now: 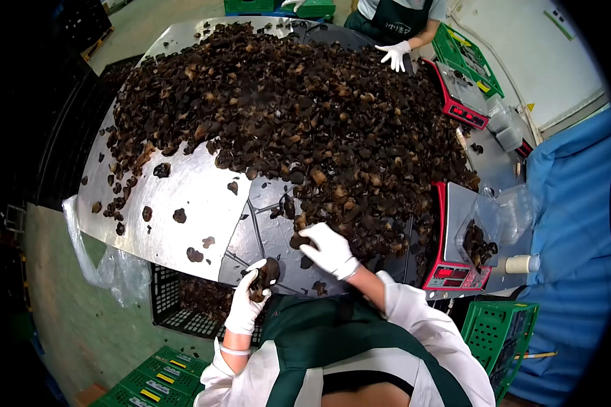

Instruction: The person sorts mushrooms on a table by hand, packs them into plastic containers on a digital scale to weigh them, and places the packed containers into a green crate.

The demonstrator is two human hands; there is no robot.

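A large heap of dark brown wood-ear-like mushrooms (292, 108) covers much of the metal table (176, 237). My left hand (246, 302), in a white glove, grips a dark mushroom piece (268, 275) near the table's front edge. To its right, my gloved right hand (329, 249) reaches to the near edge of the heap, its thumb and fingers closing round a brown piece (299, 240). Loose pieces lie scattered on the bare metal at the left.
Two red scales (448, 273) (465, 112) stand on the right, the nearer one bearing a clear tray of mushrooms (478, 245). A co-worker's gloved hand (394, 55) is spread at the far edge. A black crate (183, 325) and green crates (163, 380) sit below.
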